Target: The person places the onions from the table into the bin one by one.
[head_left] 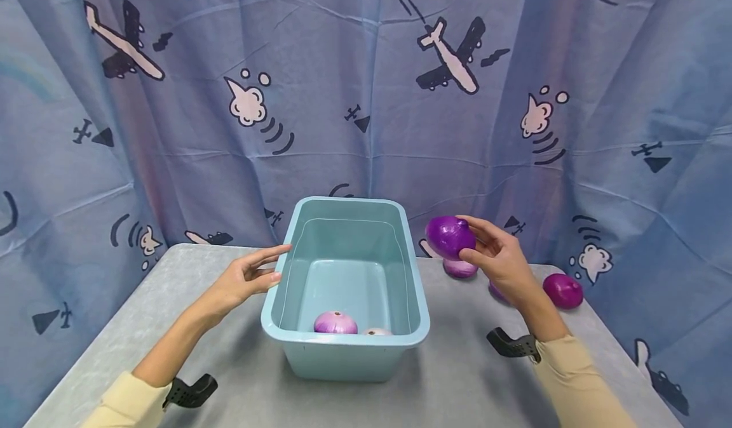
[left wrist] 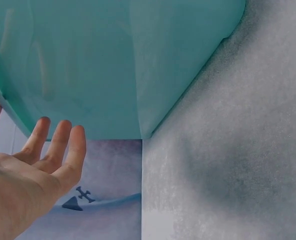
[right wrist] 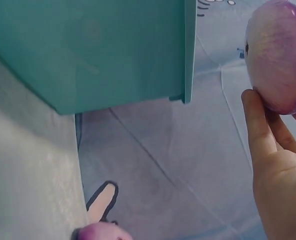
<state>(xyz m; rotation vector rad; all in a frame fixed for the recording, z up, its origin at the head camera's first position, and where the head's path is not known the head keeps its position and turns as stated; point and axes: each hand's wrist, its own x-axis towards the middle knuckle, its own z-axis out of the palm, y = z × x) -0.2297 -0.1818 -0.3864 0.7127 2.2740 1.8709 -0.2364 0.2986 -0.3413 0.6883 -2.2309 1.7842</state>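
My right hand (head_left: 500,256) holds a purple onion (head_left: 448,236) between thumb and fingers, raised to the right of a light blue plastic bin (head_left: 345,338). The right wrist view shows the paler side of this onion (right wrist: 275,55), with the fingertips against its lower end. At the bin's left rim is my left hand (head_left: 243,282), its fingers extended and loosely spread. In the left wrist view those fingers (left wrist: 60,145) lie by the bin's outer wall (left wrist: 88,70). Inside the bin, near its front wall, a purple-and-white onion (head_left: 335,322) sits beside a paler one (head_left: 377,331), mostly hidden by the rim.
Right of the bin, a pinkish onion (head_left: 460,269) lies on the grey table (head_left: 457,364), partly behind the held one. Another onion (head_left: 496,292) is mostly covered by my right wrist. A dark magenta onion (head_left: 563,290) lies near the right edge. A blue patterned curtain (head_left: 343,66) hangs behind.
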